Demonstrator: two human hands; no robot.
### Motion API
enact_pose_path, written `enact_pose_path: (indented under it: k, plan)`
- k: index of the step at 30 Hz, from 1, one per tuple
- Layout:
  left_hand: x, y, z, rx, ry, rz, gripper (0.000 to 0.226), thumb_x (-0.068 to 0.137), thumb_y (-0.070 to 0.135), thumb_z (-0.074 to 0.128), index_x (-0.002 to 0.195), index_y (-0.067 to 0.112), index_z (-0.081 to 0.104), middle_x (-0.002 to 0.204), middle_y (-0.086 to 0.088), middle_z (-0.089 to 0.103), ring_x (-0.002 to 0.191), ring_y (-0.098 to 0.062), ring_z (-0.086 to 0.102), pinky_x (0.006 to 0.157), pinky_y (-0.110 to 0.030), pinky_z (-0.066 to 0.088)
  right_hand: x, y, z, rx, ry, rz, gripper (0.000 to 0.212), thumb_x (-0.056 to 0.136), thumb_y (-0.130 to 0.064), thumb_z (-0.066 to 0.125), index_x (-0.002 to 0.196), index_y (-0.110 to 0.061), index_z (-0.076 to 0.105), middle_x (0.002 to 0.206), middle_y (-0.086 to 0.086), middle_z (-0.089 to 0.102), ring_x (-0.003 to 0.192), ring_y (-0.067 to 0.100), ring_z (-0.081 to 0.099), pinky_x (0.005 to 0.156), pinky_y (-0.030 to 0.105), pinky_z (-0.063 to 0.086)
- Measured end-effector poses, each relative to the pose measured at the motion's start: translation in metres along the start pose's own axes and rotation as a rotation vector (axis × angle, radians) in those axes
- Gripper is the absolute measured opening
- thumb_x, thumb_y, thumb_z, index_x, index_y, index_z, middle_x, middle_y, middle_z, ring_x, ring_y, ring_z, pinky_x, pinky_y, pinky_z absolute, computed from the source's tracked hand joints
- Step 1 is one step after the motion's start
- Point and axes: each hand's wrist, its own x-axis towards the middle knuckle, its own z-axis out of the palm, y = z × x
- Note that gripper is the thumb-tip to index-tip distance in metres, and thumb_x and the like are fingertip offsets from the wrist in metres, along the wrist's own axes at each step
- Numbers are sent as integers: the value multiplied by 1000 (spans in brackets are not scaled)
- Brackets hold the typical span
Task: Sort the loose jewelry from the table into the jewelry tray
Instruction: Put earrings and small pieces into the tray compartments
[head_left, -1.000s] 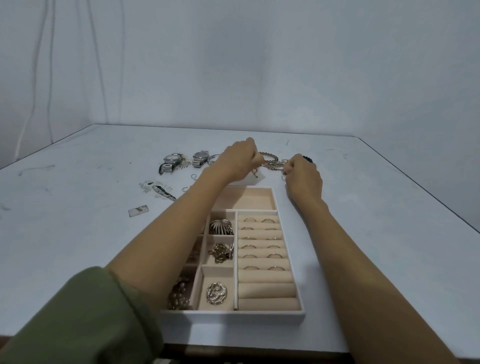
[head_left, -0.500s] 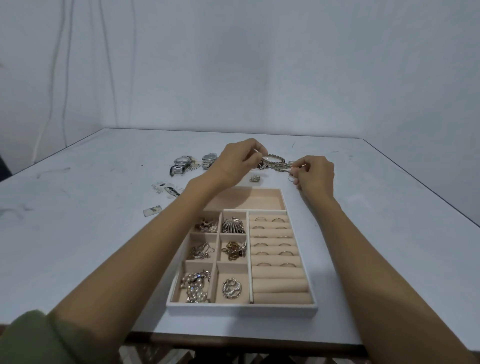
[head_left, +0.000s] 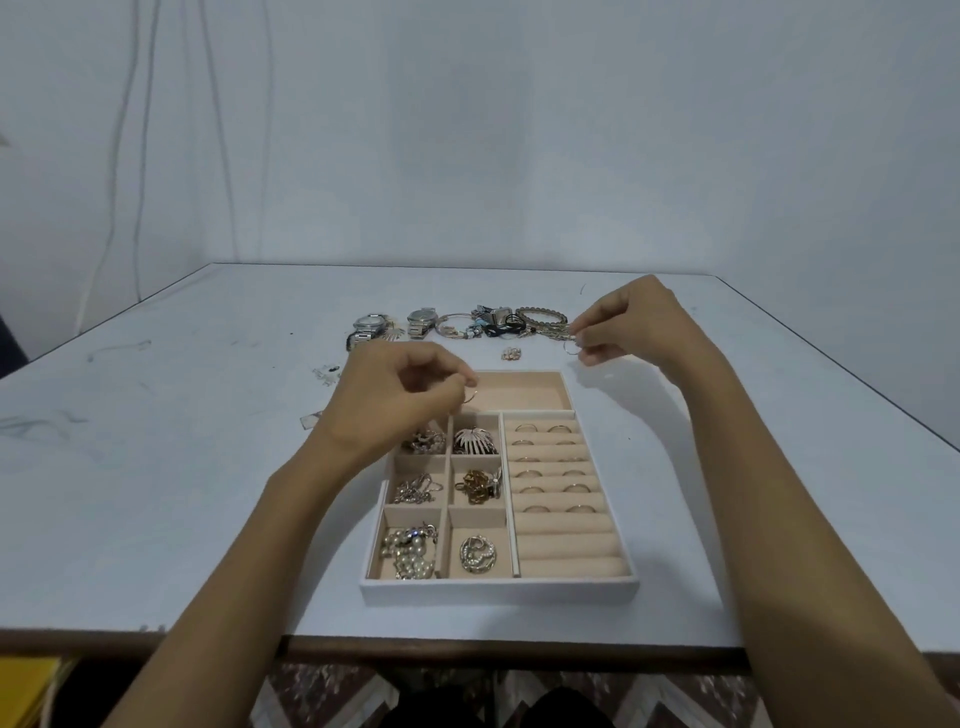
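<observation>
The small hoop (head_left: 470, 396) in your left hand (head_left: 395, 400) is pinched between thumb and curled fingers and hangs just off the fingertips, its open face turned roughly toward you. It sits over the far left corner of the jewelry tray (head_left: 498, 590), where the long compartment (head_left: 524, 395) meets the small cells.

The tray's long axis runs straight away from you, with the ring rolls (head_left: 550, 457) down its right side and filled cells on the left.

Your right hand (head_left: 628, 327) is raised beyond the tray's far right corner and pinches a thin wire hoop (head_left: 571, 347) that touches the heap of loose pieces.

That heap lies in a row across the table (head_left: 156, 467): two watches (head_left: 370, 328), a beaded bangle (head_left: 540, 314), and a small gold piece (head_left: 511, 354) lying apart, nearer the tray.
</observation>
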Motion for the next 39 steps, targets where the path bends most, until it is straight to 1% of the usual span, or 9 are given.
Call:
enact_pose_path:
  k: [5, 9, 11, 15, 19, 25, 34, 37, 39]
  plan:
    - [-8, -4, 2, -1, 6, 41, 7, 74, 15, 68, 75, 16, 74, 66, -5, 70, 61, -13, 62, 59, -19, 51, -59, -26, 4, 140, -50, -138, 11, 79, 8, 66, 85, 1, 74, 68, 10, 69, 62, 18, 67, 60, 24, 57]
    - [-9, 1, 4, -74, 8, 79, 3, 76, 12, 72, 77, 13, 75, 69, -5, 72, 64, -14, 67, 60, -19, 51, -122, -18, 19, 254, -102, -167, 8, 80, 5, 69, 84, -2, 73, 68, 11, 67, 52, 7, 61, 51, 14, 49]
    - [-11, 2, 4, -88, 10, 91, 8, 79, 7, 74, 77, 14, 75, 69, -5, 72, 62, -14, 68, 61, -19, 52, -146, -8, 25, 319, -91, -179, 11, 80, 3, 71, 81, -8, 75, 71, 10, 67, 55, 11, 61, 54, 19, 50]
    - [-12, 4, 6, -51, -16, 107, 4, 76, 16, 73, 79, 15, 76, 71, 2, 73, 62, -14, 67, 65, -26, 55, -169, 9, 25, 204, -13, -313, 19, 79, -1, 73, 77, -20, 76, 80, 1, 69, 67, 21, 60, 60, 27, 45]
    - [-12, 1, 6, -27, -27, 104, 5, 77, 14, 74, 82, 12, 76, 69, 8, 72, 62, -13, 66, 65, -27, 55, -174, 12, 23, 145, 12, -388, 22, 78, 0, 73, 77, -22, 76, 82, -4, 69, 69, 15, 56, 58, 15, 40]
    - [-12, 1, 8, -16, -56, 73, 7, 79, 4, 74, 80, 11, 75, 69, 5, 71, 57, -6, 65, 62, -20, 50, -174, 18, 26, 69, -11, -429, 14, 78, -8, 70, 77, -22, 74, 83, -6, 67, 72, 16, 57, 62, 11, 39]
    - [-14, 4, 9, 1, -87, 83, 7, 79, 4, 74, 81, 11, 75, 72, 1, 73, 56, -3, 63, 64, -23, 53, -171, 22, 28, 71, -14, -415, 11, 73, -11, 66, 70, -19, 73, 82, -6, 61, 71, 15, 54, 55, 16, 40]
    - [-13, 2, 9, 14, -94, 82, 5, 79, 6, 74, 82, 10, 76, 75, 0, 74, 57, -9, 63, 66, -34, 55, -170, 21, 29, 106, -33, -396, 12, 71, -10, 65, 69, -19, 74, 81, -6, 60, 67, 12, 51, 51, 19, 37]
    - [-13, 1, 9, 11, -106, 89, 5, 79, 7, 75, 84, 9, 76, 78, -1, 74, 59, -21, 64, 66, -40, 55, -170, 21, 29, 124, -40, -386, 13, 70, -9, 65, 67, -19, 74, 80, -5, 60, 66, 11, 50, 51, 23, 37]
